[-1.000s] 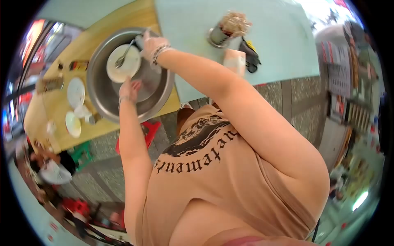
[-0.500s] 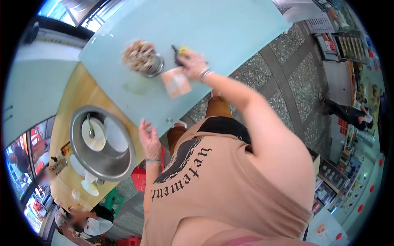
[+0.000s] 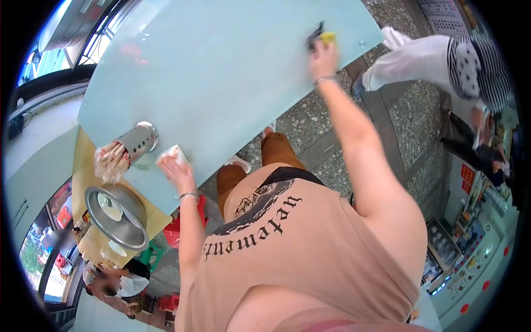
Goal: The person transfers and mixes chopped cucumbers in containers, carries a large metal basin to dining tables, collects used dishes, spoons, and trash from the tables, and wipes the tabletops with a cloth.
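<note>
On the pale glass tabletop (image 3: 221, 72), my right hand (image 3: 324, 60) is closed on a black and yellow object (image 3: 327, 38) near the table's far right edge; motion blurs it. My left hand (image 3: 180, 174) grips a small white and pink packet (image 3: 172, 155) near the table's front edge. Left of that hand lies a perforated metal holder (image 3: 140, 141), tilted over, with a bundle of wrapped chopsticks (image 3: 112, 160) sticking out towards the left.
A large steel basin (image 3: 130, 226) with a white bowl (image 3: 109, 207) inside stands on a wooden table (image 3: 160, 219) at the left. A person in white trousers (image 3: 412, 63) is at the upper right. Other people (image 3: 124, 283) are at the lower left. A red stool (image 3: 172, 231) stands below.
My right hand has moved right along the tabletop with the black and yellow object. My left hand has taken hold of the packet. The chopstick holder now lies further left, beside the basin.
</note>
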`<action>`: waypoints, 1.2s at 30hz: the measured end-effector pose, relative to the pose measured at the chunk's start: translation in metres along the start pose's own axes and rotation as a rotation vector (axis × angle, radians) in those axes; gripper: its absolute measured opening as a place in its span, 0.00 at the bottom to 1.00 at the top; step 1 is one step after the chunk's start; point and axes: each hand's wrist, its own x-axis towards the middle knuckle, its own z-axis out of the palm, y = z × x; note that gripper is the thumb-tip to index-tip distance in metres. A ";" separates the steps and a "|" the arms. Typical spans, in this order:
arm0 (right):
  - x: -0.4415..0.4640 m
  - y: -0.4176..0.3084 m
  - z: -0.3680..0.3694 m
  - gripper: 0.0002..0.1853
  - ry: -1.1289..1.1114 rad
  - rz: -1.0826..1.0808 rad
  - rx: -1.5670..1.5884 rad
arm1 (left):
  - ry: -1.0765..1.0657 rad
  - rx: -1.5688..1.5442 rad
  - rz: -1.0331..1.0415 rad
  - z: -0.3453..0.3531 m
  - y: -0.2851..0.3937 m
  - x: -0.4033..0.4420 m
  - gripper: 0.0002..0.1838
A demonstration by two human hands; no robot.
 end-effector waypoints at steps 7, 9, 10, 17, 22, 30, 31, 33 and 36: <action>-0.049 -0.190 -0.018 0.15 -0.644 -0.844 0.670 | 0.094 0.035 0.060 -0.039 0.023 0.100 0.38; -0.015 -0.129 0.002 0.17 -0.929 -0.776 0.104 | 0.157 0.087 0.112 -0.054 0.053 0.119 0.38; 0.008 -0.093 0.000 0.16 -0.545 -0.811 -0.518 | 0.215 0.152 0.154 -0.067 0.059 0.114 0.37; 0.113 -0.037 0.000 0.12 0.017 0.027 -0.163 | -0.098 -0.212 0.358 -0.092 0.119 0.059 0.38; 0.007 -0.271 0.046 0.12 -0.320 -0.671 0.648 | -0.302 -0.372 0.217 -0.045 0.141 0.031 0.37; 0.167 -0.247 0.096 0.12 -0.390 -0.505 0.024 | -0.351 -0.179 0.087 -0.020 0.200 0.037 0.38; 0.172 -0.234 0.132 0.12 -0.270 -0.500 -0.017 | -0.333 -0.187 0.044 -0.019 0.158 0.030 0.38; 0.210 -0.151 0.116 0.12 -0.009 -0.221 0.267 | -0.287 -0.182 -0.050 -0.038 0.123 0.034 0.38; 0.416 0.071 -0.098 0.15 0.037 -0.189 0.227 | -0.203 -0.077 -0.210 -0.128 0.341 0.044 0.37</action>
